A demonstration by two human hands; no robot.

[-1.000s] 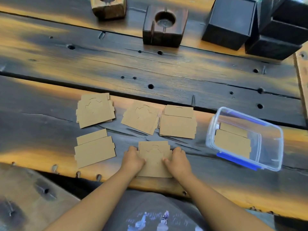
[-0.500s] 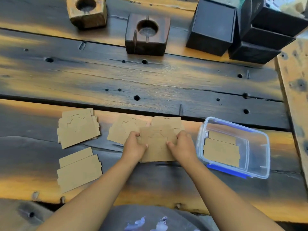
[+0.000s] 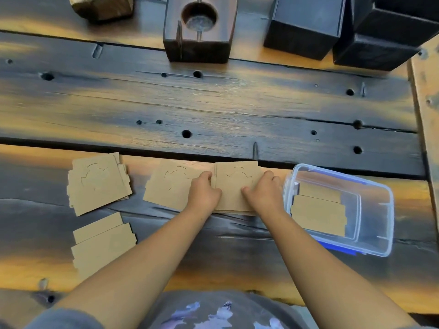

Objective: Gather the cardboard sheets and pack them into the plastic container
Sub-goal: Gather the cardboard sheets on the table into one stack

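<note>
Both hands, left [image 3: 204, 193] and right [image 3: 263, 193], pinch the stack [image 3: 234, 186] by its sides, likely squaring edges so it fits the container [image 3: 380, 224] alongside.

Matt tan cardboard sheets [image 3: 99, 184] lie on a rough, charred dark wooden plank surface [image 3: 213, 103]; the clear rectangular plastic container [image 3: 370, 210] is glossy.

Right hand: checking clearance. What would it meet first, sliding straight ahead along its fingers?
Right hand points up-left across the held brown cardboard stack; beyond lies only bare dark wooden tabletop, seemingly free.
</note>
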